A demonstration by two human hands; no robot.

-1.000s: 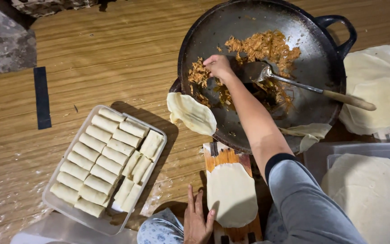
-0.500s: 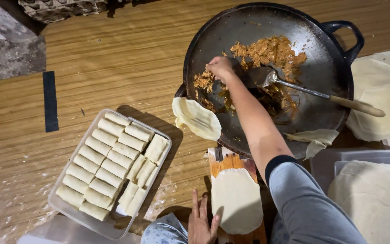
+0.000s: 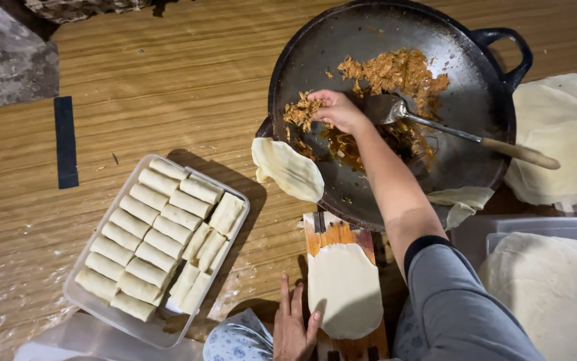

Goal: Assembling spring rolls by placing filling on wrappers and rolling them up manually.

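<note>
up in the top middle of the frame, the right hand (image 3: 336,108) reaches into a wide dark pan (image 3: 315,47), its fingers bunched together on a pinch of the shredded orange-brown filling (image 3: 395,70) that lies across the pan's middle and upper part. just right of that hand a metal spoon (image 3: 395,110) rests in the pan, its wooden handle running out toward the right rim. a pale wrapper (image 3: 288,168) hangs over the pan's lower left edge. below the pan, at the bottom centre, a wooden board (image 3: 335,232) carries a flat oval dough sheet (image 3: 344,289); the left hand (image 3: 294,324) lies palm down just beside it on the left, fingers straight and slightly apart, holding nothing. in the lower left a clear tray (image 3: 78,297) is packed with rows of finished pale rolls (image 3: 148,242). stacks of round wrappers (image 3: 555,137) sit at the right edge, with more in the lower right corner. all of this stands on a wooden table (image 3: 168,80).
</note>
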